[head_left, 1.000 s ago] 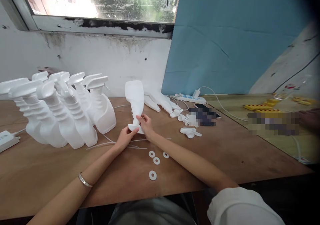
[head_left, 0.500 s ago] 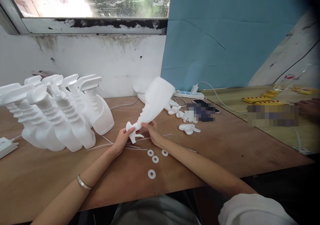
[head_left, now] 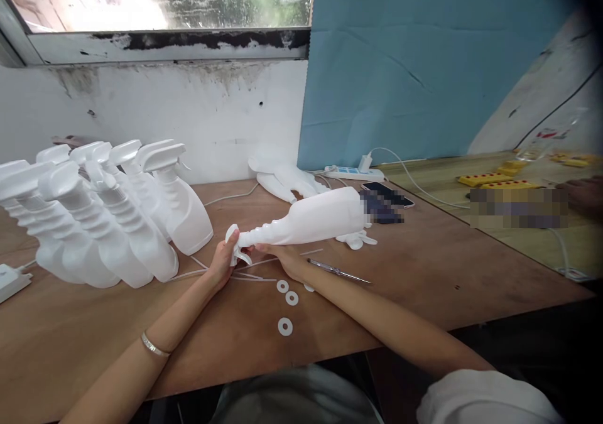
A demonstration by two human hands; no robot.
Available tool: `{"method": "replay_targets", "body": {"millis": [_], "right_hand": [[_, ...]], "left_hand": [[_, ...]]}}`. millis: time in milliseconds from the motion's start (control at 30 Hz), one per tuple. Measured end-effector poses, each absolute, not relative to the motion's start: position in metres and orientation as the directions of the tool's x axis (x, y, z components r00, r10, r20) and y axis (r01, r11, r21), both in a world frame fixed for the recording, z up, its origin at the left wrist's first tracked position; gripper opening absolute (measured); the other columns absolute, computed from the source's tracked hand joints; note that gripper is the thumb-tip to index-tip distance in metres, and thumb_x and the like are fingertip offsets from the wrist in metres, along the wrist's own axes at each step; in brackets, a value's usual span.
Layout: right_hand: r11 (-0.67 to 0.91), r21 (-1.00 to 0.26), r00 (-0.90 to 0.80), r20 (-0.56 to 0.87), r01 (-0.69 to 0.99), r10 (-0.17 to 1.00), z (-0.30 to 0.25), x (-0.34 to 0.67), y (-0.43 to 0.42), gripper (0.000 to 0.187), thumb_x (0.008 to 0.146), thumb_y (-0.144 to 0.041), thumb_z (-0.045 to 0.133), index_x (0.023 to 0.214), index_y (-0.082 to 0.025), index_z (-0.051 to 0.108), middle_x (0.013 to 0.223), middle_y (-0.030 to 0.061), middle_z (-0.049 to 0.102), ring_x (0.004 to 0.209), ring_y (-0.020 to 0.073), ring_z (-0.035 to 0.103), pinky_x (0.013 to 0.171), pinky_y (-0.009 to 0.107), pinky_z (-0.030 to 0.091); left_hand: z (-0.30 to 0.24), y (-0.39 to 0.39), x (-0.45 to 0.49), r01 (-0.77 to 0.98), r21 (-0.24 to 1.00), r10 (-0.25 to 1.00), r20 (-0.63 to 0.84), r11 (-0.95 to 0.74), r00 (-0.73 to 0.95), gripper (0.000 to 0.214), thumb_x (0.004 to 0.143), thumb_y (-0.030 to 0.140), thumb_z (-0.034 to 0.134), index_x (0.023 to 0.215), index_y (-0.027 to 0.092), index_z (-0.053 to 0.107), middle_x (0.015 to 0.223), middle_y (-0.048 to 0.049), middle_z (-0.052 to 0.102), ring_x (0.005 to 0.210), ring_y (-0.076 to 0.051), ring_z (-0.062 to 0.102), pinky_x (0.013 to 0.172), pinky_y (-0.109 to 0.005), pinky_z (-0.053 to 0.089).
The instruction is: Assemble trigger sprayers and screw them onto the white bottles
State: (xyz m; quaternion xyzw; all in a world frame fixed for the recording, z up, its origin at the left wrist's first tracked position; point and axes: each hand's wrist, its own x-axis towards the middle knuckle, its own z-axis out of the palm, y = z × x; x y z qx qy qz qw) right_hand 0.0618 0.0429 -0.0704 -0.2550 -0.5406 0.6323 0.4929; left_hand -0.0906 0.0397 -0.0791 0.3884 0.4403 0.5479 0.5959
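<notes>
A white spray bottle point(head_left: 315, 223) lies almost level above the wooden table point(head_left: 424, 273), its base pointing right. My left hand point(head_left: 221, 262) is closed around the white trigger head point(head_left: 234, 248) at the bottle's left end. My right hand point(head_left: 282, 257) grips the ribbed neck from below. Three white washers point(head_left: 285, 326) lie on the table just in front of my hands. Thin clear tubes point(head_left: 207, 273) lie under my hands. A slim metal tool point(head_left: 336, 271) lies beside my right forearm.
Several finished white spray bottles point(head_left: 117, 217) lean in a row at the left. More bottles and trigger heads point(head_left: 282, 179) lie at the back, with a power strip point(head_left: 355, 173) and a phone point(head_left: 386, 195). Another person's hand point(head_left: 581, 193) shows at the far right.
The bottle has swung from standing upside down on its trigger head to lying nearly level, base to the right. Both hands stayed on the head and neck. The metal tool has come into sight.
</notes>
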Motion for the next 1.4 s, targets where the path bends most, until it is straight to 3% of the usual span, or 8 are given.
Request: {"method": "replay_targets", "body": {"millis": [233, 567, 667, 933, 1067, 1233, 1400], "right_hand": [[0.062, -0.924, -0.375, 0.213, -0.377, 0.902, -0.074, 0.060, 0.042, 0.024, 0.065, -0.029, 0.067, 0.087, -0.022, 0.063, 0.086, -0.0017, 0.067, 0.091, 0.0166, 0.057, 0.094, 0.033, 0.035], [-0.088, -0.917, -0.313, 0.042, -0.389, 0.949, -0.084, 0.059, 0.049, 0.019, 0.059, -0.030, 0.071, 0.076, -0.022, 0.066, 0.085, -0.0014, 0.066, 0.090, 0.0176, 0.056, 0.086, 0.032, 0.040], [-0.094, -0.930, -0.301, 0.018, -0.356, 0.953, -0.083, 0.060, 0.047, 0.022, 0.058, -0.032, 0.071, 0.077, -0.021, 0.066, 0.084, -0.0010, 0.067, 0.087, 0.0177, 0.057, 0.083, 0.032, 0.040], [-0.076, -0.942, -0.337, 0.042, -0.328, 0.941, -0.078, 0.060, 0.043, 0.015, 0.061, -0.033, 0.069, 0.069, -0.021, 0.066, 0.076, -0.0022, 0.067, 0.079, 0.0164, 0.058, 0.081, 0.031, 0.040], [-0.095, -0.933, -0.341, 0.031, -0.346, 0.940, -0.079, 0.060, 0.044, 0.018, 0.060, -0.032, 0.070, 0.074, -0.021, 0.067, 0.081, -0.0019, 0.067, 0.081, 0.0162, 0.057, 0.081, 0.031, 0.040], [-0.128, -0.918, -0.328, 0.003, -0.376, 0.945, -0.082, 0.059, 0.047, 0.016, 0.059, -0.032, 0.071, 0.071, -0.022, 0.067, 0.079, -0.0022, 0.067, 0.080, 0.0158, 0.057, 0.079, 0.030, 0.040], [-0.092, -0.922, -0.336, 0.043, -0.376, 0.941, -0.081, 0.059, 0.047, 0.016, 0.060, -0.031, 0.071, 0.073, -0.022, 0.066, 0.080, -0.0025, 0.067, 0.081, 0.0157, 0.057, 0.078, 0.030, 0.040]], "left_hand": [[-0.078, 0.039, -0.091, -0.363, 0.923, 0.992, -0.123, 0.124, 0.026, 0.043, 0.059, 0.049, 0.068, 0.071, 0.008, 0.062, 0.056, -0.0030, 0.060, 0.049, -0.009, 0.050, 0.047, -0.020, 0.035], [-0.072, 0.034, -0.090, -0.432, 0.898, 0.995, -0.048, 0.081, 0.087, 0.041, 0.056, 0.028, 0.074, 0.091, 0.011, 0.062, 0.078, -0.0045, 0.064, 0.064, -0.012, 0.055, 0.057, -0.022, 0.041], [-0.072, 0.033, -0.088, -0.408, 0.910, 0.995, -0.042, 0.077, 0.092, 0.041, 0.059, 0.033, 0.071, 0.092, 0.010, 0.061, 0.073, -0.0044, 0.064, 0.060, -0.013, 0.055, 0.057, -0.024, 0.042], [-0.073, 0.033, -0.086, -0.276, 0.957, 0.996, -0.085, 0.090, 0.030, 0.042, 0.065, 0.052, 0.059, 0.064, 0.009, 0.058, 0.052, -0.0040, 0.059, 0.044, -0.011, 0.051, 0.044, -0.022, 0.036], [-0.073, 0.035, -0.088, -0.293, 0.947, 0.991, -0.123, 0.130, 0.042, 0.039, 0.063, 0.048, 0.063, 0.064, 0.009, 0.058, 0.051, -0.0032, 0.058, 0.044, -0.010, 0.050, 0.044, -0.021, 0.035], [-0.074, 0.033, -0.090, -0.398, 0.913, 0.995, -0.062, 0.088, 0.076, 0.029, 0.055, 0.026, 0.073, 0.076, 0.010, 0.060, 0.064, -0.0020, 0.061, 0.058, -0.011, 0.055, 0.055, -0.021, 0.042], [-0.071, 0.031, -0.086, -0.410, 0.905, 0.994, -0.103, 0.114, 0.048, 0.035, 0.061, 0.041, 0.067, 0.075, 0.010, 0.059, 0.062, -0.0031, 0.060, 0.056, -0.012, 0.055, 0.054, -0.023, 0.043]]}}
